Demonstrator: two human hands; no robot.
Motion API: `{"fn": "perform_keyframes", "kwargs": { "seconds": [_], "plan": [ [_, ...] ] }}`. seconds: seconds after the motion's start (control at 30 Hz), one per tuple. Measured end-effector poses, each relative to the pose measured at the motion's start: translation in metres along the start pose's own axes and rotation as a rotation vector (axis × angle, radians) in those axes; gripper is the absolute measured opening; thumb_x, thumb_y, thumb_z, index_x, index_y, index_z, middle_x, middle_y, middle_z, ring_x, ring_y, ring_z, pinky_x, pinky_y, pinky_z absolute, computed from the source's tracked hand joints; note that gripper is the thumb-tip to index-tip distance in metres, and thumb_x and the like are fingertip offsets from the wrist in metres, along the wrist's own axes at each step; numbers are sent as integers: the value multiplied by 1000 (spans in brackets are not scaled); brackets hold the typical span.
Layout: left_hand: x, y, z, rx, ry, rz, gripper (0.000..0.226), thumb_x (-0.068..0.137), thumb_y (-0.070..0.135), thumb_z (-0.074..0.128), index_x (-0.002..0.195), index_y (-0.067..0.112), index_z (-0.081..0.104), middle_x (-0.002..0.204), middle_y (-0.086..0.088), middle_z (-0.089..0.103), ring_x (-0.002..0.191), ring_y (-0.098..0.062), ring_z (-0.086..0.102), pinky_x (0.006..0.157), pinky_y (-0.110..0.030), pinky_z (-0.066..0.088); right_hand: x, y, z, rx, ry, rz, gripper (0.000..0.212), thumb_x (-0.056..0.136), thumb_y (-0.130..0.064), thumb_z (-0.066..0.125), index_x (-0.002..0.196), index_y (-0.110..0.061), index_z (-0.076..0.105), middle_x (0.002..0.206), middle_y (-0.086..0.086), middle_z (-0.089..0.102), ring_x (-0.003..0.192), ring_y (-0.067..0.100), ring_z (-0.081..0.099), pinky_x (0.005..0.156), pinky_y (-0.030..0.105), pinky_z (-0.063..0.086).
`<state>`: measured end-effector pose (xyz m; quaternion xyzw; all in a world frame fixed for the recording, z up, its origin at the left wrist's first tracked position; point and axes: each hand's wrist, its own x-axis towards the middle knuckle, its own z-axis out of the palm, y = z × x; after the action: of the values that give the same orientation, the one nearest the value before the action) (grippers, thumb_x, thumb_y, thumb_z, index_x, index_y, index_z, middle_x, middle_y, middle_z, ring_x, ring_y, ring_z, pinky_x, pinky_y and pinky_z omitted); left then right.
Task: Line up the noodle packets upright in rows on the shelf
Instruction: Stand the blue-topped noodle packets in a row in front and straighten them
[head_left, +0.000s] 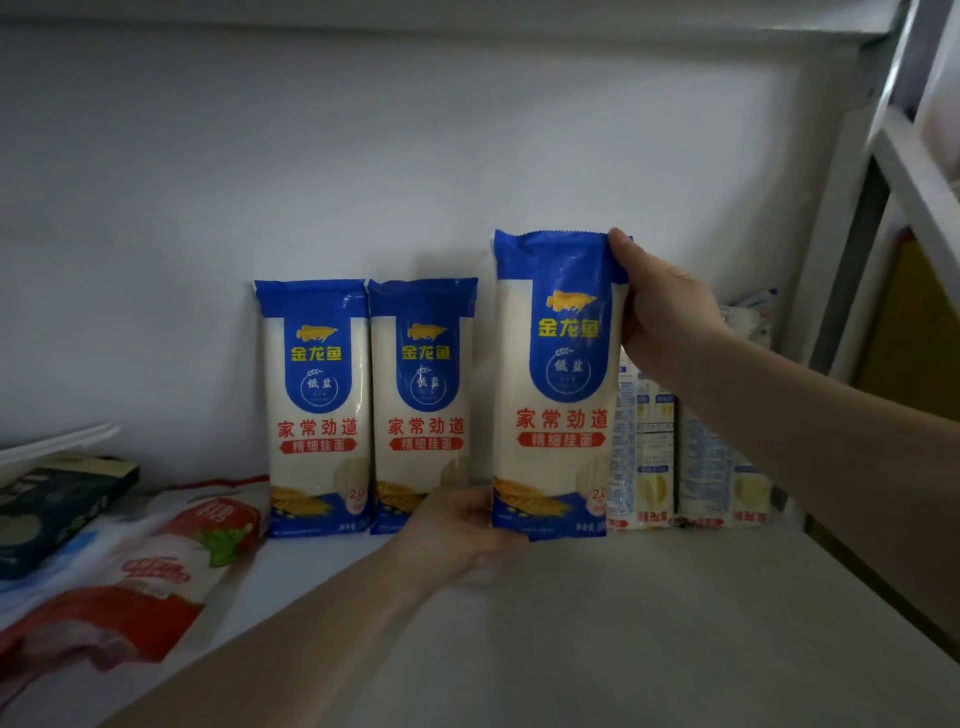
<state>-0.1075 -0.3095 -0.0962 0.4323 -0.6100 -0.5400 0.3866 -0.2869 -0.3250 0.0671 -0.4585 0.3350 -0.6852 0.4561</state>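
Observation:
Two blue-and-white noodle packets stand upright side by side against the white back wall of the shelf. A third, identical packet is held upright in front and to their right. My right hand grips its upper right corner. My left hand holds its lower left corner, fingers hidden behind the pack. Behind it on the right stand two more packets with their printed backs facing out.
At the left lie a red-and-white bag and a dark box under a white tray edge. A white shelf frame rises at the right. The shelf front shows bare white surface.

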Motion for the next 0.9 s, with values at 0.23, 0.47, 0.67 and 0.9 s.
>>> {"fn": "perform_keyframes", "kwargs": {
  "seconds": [0.23, 0.47, 0.67, 0.9],
  "plan": [
    [-5, -5, 2, -189, 23, -66, 27, 75, -7, 71, 95, 10, 71, 96, -6, 75, 86, -12, 71, 74, -20, 57, -2, 13, -2, -465, -340, 134, 43, 80, -35, 69, 113, -9, 62, 104, 7, 74, 91, 24, 72, 79, 39, 59],
    [-5, -5, 0, -256, 52, -62, 23, 76, -8, 68, 92, 9, 72, 99, -9, 75, 90, -15, 71, 77, -21, 57, -18, 42, -25, -538, -648, 411, 48, 74, -5, 69, 121, -11, 60, 117, 8, 68, 109, 24, 65, 94, 44, 50],
    [-2, -3, 1, -258, 78, -69, 24, 77, -11, 65, 88, 10, 71, 96, -8, 75, 87, -15, 71, 74, -22, 58, -33, 77, -37, -459, -393, 352, 33, 75, 3, 70, 103, -14, 66, 106, 4, 73, 100, 22, 68, 87, 43, 54],
    [9, -6, 9, -104, 145, -92, 18, 83, -5, 61, 90, 11, 66, 104, -15, 69, 98, -27, 66, 93, -41, 53, -26, 94, -35, -350, -185, 406, 32, 72, 5, 72, 101, -9, 65, 102, 8, 72, 96, 25, 68, 82, 45, 55]
  ]
}}
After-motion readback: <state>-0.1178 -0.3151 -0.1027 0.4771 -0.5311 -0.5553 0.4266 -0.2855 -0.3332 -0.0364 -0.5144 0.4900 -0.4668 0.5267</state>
